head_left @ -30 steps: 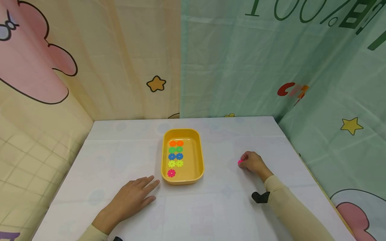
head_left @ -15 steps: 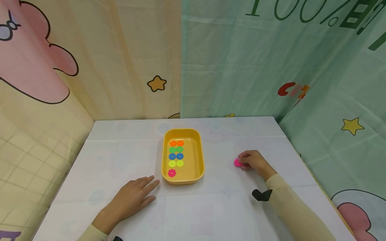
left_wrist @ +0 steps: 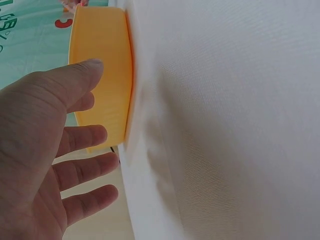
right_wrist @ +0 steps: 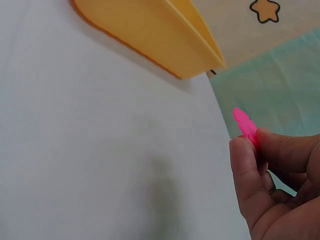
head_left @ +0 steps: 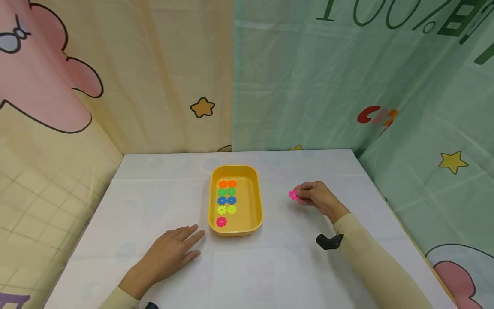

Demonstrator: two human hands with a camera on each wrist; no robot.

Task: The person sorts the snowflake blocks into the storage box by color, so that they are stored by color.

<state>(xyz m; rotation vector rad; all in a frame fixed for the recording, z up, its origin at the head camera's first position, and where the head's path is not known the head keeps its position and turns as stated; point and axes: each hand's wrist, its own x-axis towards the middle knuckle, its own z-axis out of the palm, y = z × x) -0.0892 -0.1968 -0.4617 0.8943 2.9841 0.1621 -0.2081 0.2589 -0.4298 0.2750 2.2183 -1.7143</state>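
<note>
Between thumb and forefinger, my right hand (head_left: 319,198) pinches a pink flower-shaped disc (head_left: 293,195), held above the table to the right of the yellow tray (head_left: 255,214). The right wrist view shows that pink disc (right_wrist: 244,124) edge-on at the fingertips. Inside the tray, along its left half, lie pairs of orange (head_left: 227,183), green (head_left: 227,192), blue (head_left: 226,200) and yellow discs (head_left: 226,210). A single pink disc (head_left: 221,222) lies at the near left. My left hand (head_left: 170,253) is beside the tray's near left corner, fingers spread and holding nothing.
A white cloth covers the table (head_left: 270,266). Printed curtains (head_left: 173,77) stand behind it and at both sides. A black strap end (head_left: 329,241) sticks out from my right wrist.
My right hand has lifted the pink disc off the table and moved it left and away from me, toward the tray. The left hand has stayed in place.
</note>
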